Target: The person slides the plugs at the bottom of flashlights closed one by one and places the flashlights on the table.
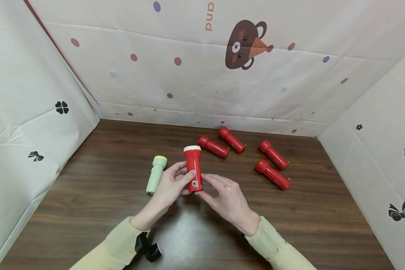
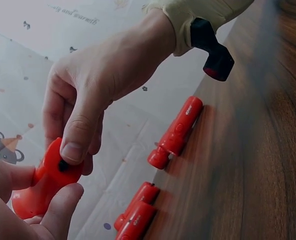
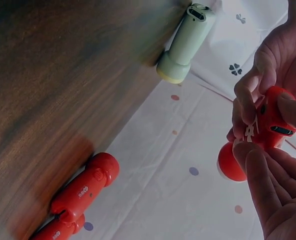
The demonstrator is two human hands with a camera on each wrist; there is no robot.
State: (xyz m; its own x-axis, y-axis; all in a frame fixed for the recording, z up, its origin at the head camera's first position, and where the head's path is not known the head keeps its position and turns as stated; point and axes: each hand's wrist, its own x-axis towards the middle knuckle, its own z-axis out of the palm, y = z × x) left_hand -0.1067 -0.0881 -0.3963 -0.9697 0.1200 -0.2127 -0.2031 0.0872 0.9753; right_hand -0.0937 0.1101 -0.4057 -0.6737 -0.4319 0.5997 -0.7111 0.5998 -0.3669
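Observation:
A red flashlight with a white rim (image 1: 193,163) stands nearly upright in my left hand (image 1: 170,183), its lens end pointing away. The left thumb lies across the body above a small square label, with the other fingers behind. My right hand (image 1: 227,197) pinches the tail end between thumb and fingers. In the left wrist view, the right thumb presses beside a black spot on the red flashlight (image 2: 52,182). The right wrist view shows a dark slot in its end. Just left of my left hand lies a pale green flashlight (image 1: 156,175) with a yellow rim.
Several red flashlights lie on the brown wooden table (image 1: 310,210): two behind the held one (image 1: 216,147), two farther right (image 1: 273,174). White patterned sheets (image 1: 202,86) wall the table at the back and both sides.

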